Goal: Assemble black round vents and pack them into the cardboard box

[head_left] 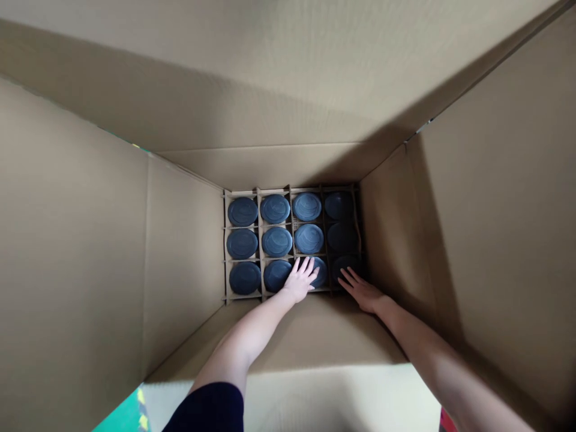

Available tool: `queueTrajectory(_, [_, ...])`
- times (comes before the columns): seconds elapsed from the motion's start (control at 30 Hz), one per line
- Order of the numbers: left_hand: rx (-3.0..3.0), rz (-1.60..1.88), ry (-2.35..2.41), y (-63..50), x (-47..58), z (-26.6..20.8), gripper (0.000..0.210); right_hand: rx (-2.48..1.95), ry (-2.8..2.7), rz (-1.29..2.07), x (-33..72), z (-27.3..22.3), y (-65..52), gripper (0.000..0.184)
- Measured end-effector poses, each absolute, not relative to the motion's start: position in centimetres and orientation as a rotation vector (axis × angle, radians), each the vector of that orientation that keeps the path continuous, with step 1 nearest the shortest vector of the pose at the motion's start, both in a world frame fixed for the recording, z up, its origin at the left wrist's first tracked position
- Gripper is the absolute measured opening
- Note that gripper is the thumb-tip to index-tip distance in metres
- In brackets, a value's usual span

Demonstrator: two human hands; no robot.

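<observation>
Deep in a large cardboard box, several round dark-blue discs (276, 242), perhaps lids or container tops, sit one to a cell in a cardboard divider grid (260, 240). My left hand (300, 281) lies with fingers spread over a disc (320, 273) in the front row, third column. Over the front-right disc (342, 264), in shadow, my right hand (360, 290) has its fingers stretched out. Both hands appear to rest on the disc tops and grip nothing. What lies beneath the discs is hidden.
Tall cardboard walls (184, 240) surround the grid, with long flaps (504, 198) folded outward on all sides. The right wall (391, 222) is in shadow. Green floor (121, 414) with a yellow-and-black strip shows at the lower left.
</observation>
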State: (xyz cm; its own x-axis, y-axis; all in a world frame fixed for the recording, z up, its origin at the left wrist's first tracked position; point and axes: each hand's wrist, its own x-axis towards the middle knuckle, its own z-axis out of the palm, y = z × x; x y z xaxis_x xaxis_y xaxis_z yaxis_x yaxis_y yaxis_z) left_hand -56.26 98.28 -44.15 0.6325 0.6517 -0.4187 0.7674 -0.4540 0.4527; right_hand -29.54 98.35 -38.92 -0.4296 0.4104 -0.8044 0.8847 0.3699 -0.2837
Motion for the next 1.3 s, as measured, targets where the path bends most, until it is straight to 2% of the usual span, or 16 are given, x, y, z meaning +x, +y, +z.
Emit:
queueTrajectory(0.13, [2.280, -0.255, 1.065, 98.2, -56.9, -44.2, 0.070, 1.464, 1.766, -0.762, -31.0, -38.8, 98.5, 0.087])
queueTrajectory(0.23, [2.298, -0.260, 1.064, 98.1, -57.4, -44.3, 0.070, 1.501, 1.658, -0.823, -32.2, -39.4, 98.0, 0.102])
queueTrajectory(0.3, [2.308, -0.264, 1.061, 98.0, -57.6, -44.5, 0.070, 1.410, 1.710, -0.902, -32.8, -39.9, 97.6, 0.105])
queueTrajectory(0.43, [2.326, -0.273, 1.052, 97.9, -57.6, -44.9, 0.071, 1.364, 1.759, -0.832, -32.8, -40.4, 97.3, 0.079])
queueTrajectory(0.5, [2.332, -0.284, 1.055, 98.0, -57.6, -45.0, 0.071, 1.332, 1.744, -0.807, -32.2, -40.4, 97.5, 0.076])
queueTrajectory(0.7, [2.349, -0.353, 1.080, 98.3, -56.9, -44.3, 0.066, 1.196, 1.654, -0.813, -31.2, -40.5, 97.8, 0.087])
queueTrajectory(0.83, [2.359, -0.417, 1.093, 96.9, -55.9, -42.5, 0.054, 1.214, 1.632, -0.819, -31.7, -40.4, 97.8, 0.088])
queueTrajectory(1.3, [2.175, -0.691, 1.024, 94.8, -54.6, -40.8, 0.063, 1.217, 1.588, -0.841, -31.6, -39.9, 97.7, 0.100])
